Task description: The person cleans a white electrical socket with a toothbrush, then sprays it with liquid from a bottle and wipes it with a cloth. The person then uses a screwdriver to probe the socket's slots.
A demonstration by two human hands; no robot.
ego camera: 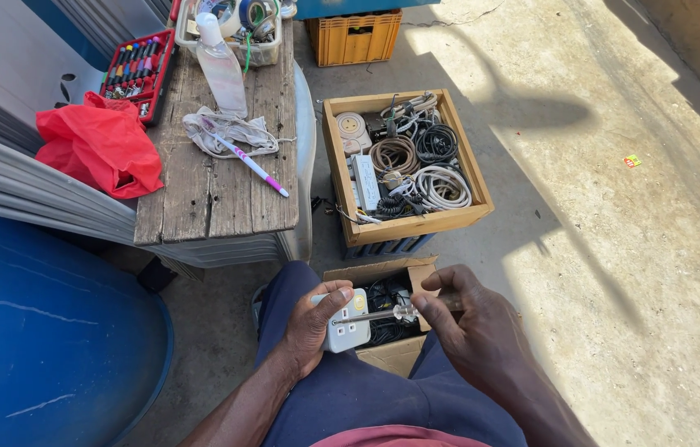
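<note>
My left hand (310,324) grips a white wall socket (348,324) over my lap. A screwdriver (383,314) with a clear handle is held in my right hand (466,327), its metal shaft pointing left onto the socket's face. Just beyond both hands, between my knees, sits an open cardboard box (404,354) with dark cables inside.
A wooden crate (459,217) of coiled cables and sockets rests on the concrete ahead. A plank table (213,194) at left carries a rag, a pink-tipped pen (252,168), a clear bottle (222,66), a red screwdriver set (138,68) and a red bag (100,145). A blue barrel (44,331) stands at lower left.
</note>
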